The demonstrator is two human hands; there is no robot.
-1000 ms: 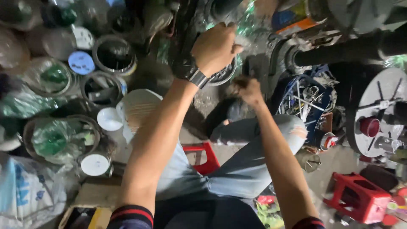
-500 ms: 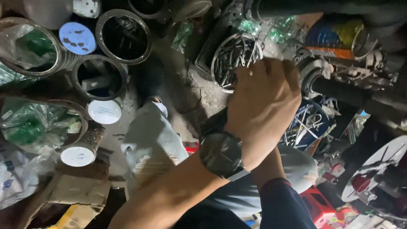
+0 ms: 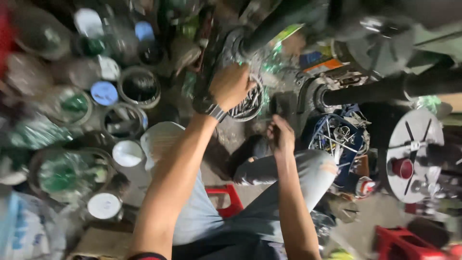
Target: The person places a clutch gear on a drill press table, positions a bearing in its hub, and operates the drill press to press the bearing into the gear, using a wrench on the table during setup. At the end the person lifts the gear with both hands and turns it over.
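Nearest the camera, the person is sitting low with knees bent in pale torn jeans (image 3: 288, 192), a red stool (image 3: 226, 200) showing under the legs and another red stool (image 3: 409, 243) at lower right on the floor.

Left hand (image 3: 231, 86), watch (image 3: 209, 107) on the wrist, is reaching forward and closing, fingers curled, on the rim of a round tin of metal bits (image 3: 248, 103), which is sitting on the floor just ahead of the knees. Right hand (image 3: 281, 135) is clenched around a small dark tool or part; blur is too heavy to tell which. Step in hand looks like picking hardware from the tin; the next move probably calls for pinching one piece out while the tin stays steady.

Just right of the right hand, a blue crate of wire-like parts (image 3: 337, 139). Further right, a round white disc with dark slots (image 3: 414, 154), and above it a thick black pipe (image 3: 385, 86) running off to the right.

On the left, open round cans (image 3: 139, 86), white lids (image 3: 127, 153), a blue lid (image 3: 104, 92), and jars with green contents (image 3: 60, 173). Farthest back, an orange and blue package (image 3: 315, 62) and a green-yellow label (image 3: 288, 33) beside another dark pipe.
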